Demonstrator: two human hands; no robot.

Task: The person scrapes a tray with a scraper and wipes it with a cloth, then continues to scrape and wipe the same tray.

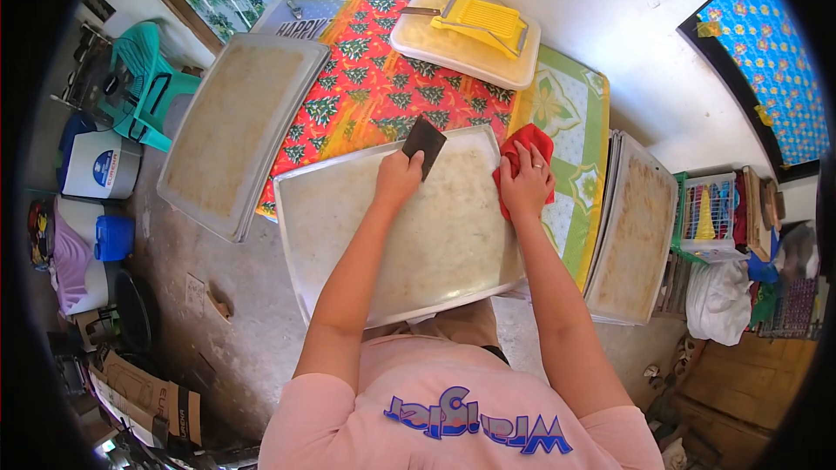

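A shallow metal tray [418, 218] with a stained, dull surface lies in front of me, its far part over the table and its near edge by my waist. Above its far edge, my left hand [400, 179] is closed on a dark, flat rectangular piece [424, 146]; its exact kind I cannot make out. My right hand [528, 181] presses on a bunched red cloth [538, 137] at the tray's far right corner. Its fingers spread over the cloth and grip it, and a ring shows on one finger.
Stained trays [244, 122] lie at the left, and more stacked trays [634, 231] at the right. On the patterned tablecloth [348, 113], a white tub [414, 41] carries a yellow slicer [484, 21] and a knife [421, 10]. Green chairs [144, 78] stand left; a wire basket [707, 209] sits right.
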